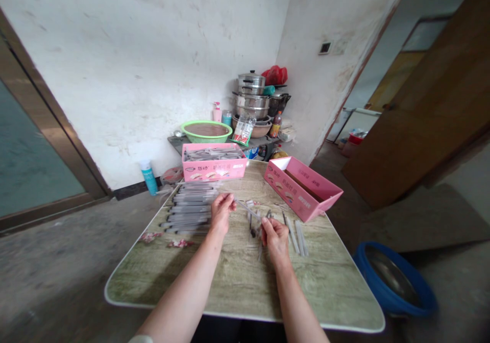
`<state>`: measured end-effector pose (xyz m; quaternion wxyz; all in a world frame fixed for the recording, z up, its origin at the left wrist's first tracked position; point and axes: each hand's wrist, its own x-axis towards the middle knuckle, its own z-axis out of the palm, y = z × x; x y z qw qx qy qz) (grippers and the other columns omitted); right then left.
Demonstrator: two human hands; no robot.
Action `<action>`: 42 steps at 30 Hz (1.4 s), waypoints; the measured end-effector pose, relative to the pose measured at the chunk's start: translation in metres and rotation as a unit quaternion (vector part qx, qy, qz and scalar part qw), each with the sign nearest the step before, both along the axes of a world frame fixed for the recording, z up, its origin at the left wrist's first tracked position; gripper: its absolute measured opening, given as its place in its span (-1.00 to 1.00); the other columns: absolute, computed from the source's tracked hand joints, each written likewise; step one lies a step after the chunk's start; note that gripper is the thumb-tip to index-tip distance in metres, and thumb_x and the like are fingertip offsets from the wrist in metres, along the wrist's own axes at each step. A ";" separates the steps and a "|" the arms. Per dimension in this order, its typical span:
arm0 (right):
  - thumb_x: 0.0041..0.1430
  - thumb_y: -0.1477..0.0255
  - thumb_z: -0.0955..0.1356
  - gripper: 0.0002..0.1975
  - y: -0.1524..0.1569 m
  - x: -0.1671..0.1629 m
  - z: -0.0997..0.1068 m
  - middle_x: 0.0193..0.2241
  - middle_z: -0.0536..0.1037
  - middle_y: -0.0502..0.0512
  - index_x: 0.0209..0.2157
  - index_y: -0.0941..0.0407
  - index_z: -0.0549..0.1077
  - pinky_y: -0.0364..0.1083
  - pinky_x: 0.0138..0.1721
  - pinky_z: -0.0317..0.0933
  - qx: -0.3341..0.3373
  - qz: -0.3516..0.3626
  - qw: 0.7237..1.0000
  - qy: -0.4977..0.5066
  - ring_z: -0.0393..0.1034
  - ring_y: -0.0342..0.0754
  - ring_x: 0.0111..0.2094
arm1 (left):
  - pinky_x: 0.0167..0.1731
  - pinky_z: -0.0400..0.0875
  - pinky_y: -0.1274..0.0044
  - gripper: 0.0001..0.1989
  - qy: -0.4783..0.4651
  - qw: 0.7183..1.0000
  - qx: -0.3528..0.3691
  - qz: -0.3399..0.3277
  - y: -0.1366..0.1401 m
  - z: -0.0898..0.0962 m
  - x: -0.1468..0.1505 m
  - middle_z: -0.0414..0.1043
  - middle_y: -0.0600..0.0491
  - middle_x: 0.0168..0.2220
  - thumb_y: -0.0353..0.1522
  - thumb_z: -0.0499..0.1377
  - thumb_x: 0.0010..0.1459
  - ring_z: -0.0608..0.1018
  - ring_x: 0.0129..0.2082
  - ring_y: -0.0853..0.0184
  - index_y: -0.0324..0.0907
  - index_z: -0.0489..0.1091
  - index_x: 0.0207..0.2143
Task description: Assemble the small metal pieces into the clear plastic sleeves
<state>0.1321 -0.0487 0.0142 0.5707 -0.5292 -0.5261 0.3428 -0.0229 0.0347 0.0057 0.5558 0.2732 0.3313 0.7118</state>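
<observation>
A thin, pale translucent pen (248,210) is stretched at a slant between my two hands over the middle of the table. The fingertips of my left hand (222,213) pinch its far left end. My right hand (275,236) grips its near right end between thumb and fingers. Left of my left hand lies a row of grey pens (193,207) with dark ends. Small loose parts (252,225), some dark and some clear, are scattered by my right hand, partly hidden behind it. A few pale tubes (301,238) lie just to its right.
A pink box (214,169) full of grey pens stands at the table's back left. Another pink box (294,190) sits angled at the back right. Behind are a green basin (206,131) and stacked steel pots (251,98). A blue tub (398,276) is on the floor at right.
</observation>
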 end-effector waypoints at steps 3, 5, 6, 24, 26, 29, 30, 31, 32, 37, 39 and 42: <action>0.17 0.15 0.30 -0.54 0.000 0.001 -0.002 -0.79 0.25 -0.10 -0.69 0.11 0.27 -0.19 -0.62 -0.01 0.006 -0.012 1.000 -0.015 0.09 -0.20 -0.71 | -0.59 0.27 0.65 -0.63 0.010 1.000 0.011 0.008 -0.001 0.000 0.002 0.34 0.16 -0.59 -0.23 0.43 -0.23 0.40 -0.61 0.50 -0.25 0.37 -0.48; 0.17 0.13 0.30 -0.55 0.002 0.003 -0.006 -0.78 0.24 -0.10 -0.67 0.11 0.27 -0.19 -0.64 -0.05 -0.003 -0.019 1.000 -0.005 0.06 -0.21 -0.71 | -0.58 0.28 0.65 -0.64 0.012 1.000 0.020 0.006 -0.002 0.001 0.002 0.33 0.17 -0.59 -0.23 0.43 -0.23 0.41 -0.60 0.50 -0.24 0.36 -0.50; 0.16 0.12 0.30 -0.55 0.003 0.004 -0.009 -0.78 0.23 -0.11 -0.66 0.11 0.27 -0.19 -0.65 -0.08 -0.010 -0.019 1.000 0.005 0.03 -0.22 -0.72 | -0.57 0.28 0.65 -0.64 0.010 1.000 0.023 0.002 -0.002 0.002 0.003 0.34 0.17 -0.59 -0.24 0.43 -0.23 0.41 -0.59 0.50 -0.24 0.37 -0.50; -0.08 0.01 0.42 -0.52 0.004 0.000 -0.011 -0.84 0.05 -0.24 -0.63 0.11 0.25 -0.28 -0.84 -0.34 -0.139 0.107 0.949 0.260 -0.13 -0.32 -0.87 | -0.53 0.25 0.64 -0.73 0.048 0.993 0.100 -0.028 -0.002 0.004 0.000 0.36 0.14 -0.54 -0.26 0.36 -0.07 0.38 -0.58 0.51 -0.24 0.45 -0.36; -0.09 0.01 0.42 -0.52 0.005 0.000 -0.012 -0.84 0.05 -0.25 -0.63 0.11 0.25 -0.28 -0.85 -0.33 -0.144 0.109 0.947 0.265 -0.12 -0.32 -0.87 | -0.53 0.25 0.65 -0.73 0.044 0.994 0.098 -0.027 -0.003 0.005 0.001 0.35 0.14 -0.54 -0.26 0.36 -0.07 0.38 -0.58 0.51 -0.23 0.45 -0.36; -0.08 0.01 0.41 -0.52 0.007 -0.001 -0.014 -0.84 0.07 -0.24 -0.63 0.11 0.25 -0.29 -0.85 -0.34 -0.139 0.099 0.951 0.259 -0.12 -0.32 -0.88 | -0.53 0.25 0.65 -0.71 0.024 0.996 0.089 -0.018 -0.004 0.005 0.003 0.36 0.15 -0.53 -0.25 0.37 -0.08 0.38 -0.57 0.52 -0.22 0.45 -0.34; -0.07 0.01 0.41 -0.52 0.007 -0.002 -0.015 -0.85 0.06 -0.24 -0.63 0.11 0.26 -0.28 -0.86 -0.35 -0.138 0.097 0.952 0.255 -0.12 -0.32 -0.88 | -0.52 0.26 0.65 -0.71 0.017 0.996 0.087 -0.016 -0.004 0.005 0.003 0.36 0.15 -0.52 -0.25 0.37 -0.09 0.39 -0.57 0.52 -0.22 0.45 -0.34; -0.07 0.01 0.40 -0.53 0.008 -0.002 -0.015 -0.85 0.06 -0.24 -0.63 0.11 0.26 -0.28 -0.86 -0.35 -0.138 0.096 0.953 0.253 -0.12 -0.32 -0.88 | -0.52 0.26 0.65 -0.71 0.012 0.996 0.086 -0.015 -0.004 0.005 0.003 0.36 0.15 -0.52 -0.25 0.37 -0.09 0.39 -0.57 0.52 -0.22 0.45 -0.34; -0.06 0.01 0.40 -0.53 0.008 -0.002 -0.016 -0.85 0.05 -0.25 -0.63 0.11 0.26 -0.28 -0.86 -0.35 -0.138 0.097 0.953 0.252 -0.12 -0.31 -0.88 | -0.52 0.26 0.65 -0.70 0.008 0.996 0.085 -0.015 -0.004 0.005 0.003 0.37 0.14 -0.52 -0.24 0.37 -0.09 0.39 -0.57 0.52 -0.22 0.45 -0.34; -0.04 0.01 0.40 -0.53 0.009 -0.004 -0.017 -0.86 0.05 -0.25 -0.61 0.12 0.28 -0.28 -0.86 -0.35 -0.136 0.095 0.952 0.259 -0.10 -0.30 -0.89 | -0.55 0.26 0.63 -0.62 -0.005 0.997 0.075 -0.027 -0.006 0.006 0.003 0.39 0.10 -0.52 -0.13 0.33 -0.04 0.41 -0.56 0.48 -0.24 0.48 -0.28; -0.03 0.01 0.39 -0.54 0.010 -0.005 -0.017 -0.87 0.04 -0.26 -0.61 0.12 0.28 -0.28 -0.86 -0.34 -0.135 0.094 0.950 0.266 -0.11 -0.30 -0.89 | -0.56 0.25 0.63 -0.60 0.015 0.996 0.073 -0.050 -0.009 0.007 0.006 0.39 0.09 -0.53 -0.13 0.34 -0.06 0.40 -0.57 0.48 -0.26 0.49 -0.29; 0.02 0.00 0.36 -0.53 0.010 -0.006 -0.017 -0.88 0.04 -0.25 -0.58 0.14 0.34 -0.26 -0.85 -0.32 -0.122 0.089 0.955 0.254 -0.11 -0.29 -0.89 | -0.53 0.29 0.61 -0.63 0.070 0.991 0.074 -0.088 -0.013 0.008 0.011 0.44 0.04 -0.46 -0.15 0.35 -0.08 0.44 -0.52 0.42 -0.26 0.49 -0.32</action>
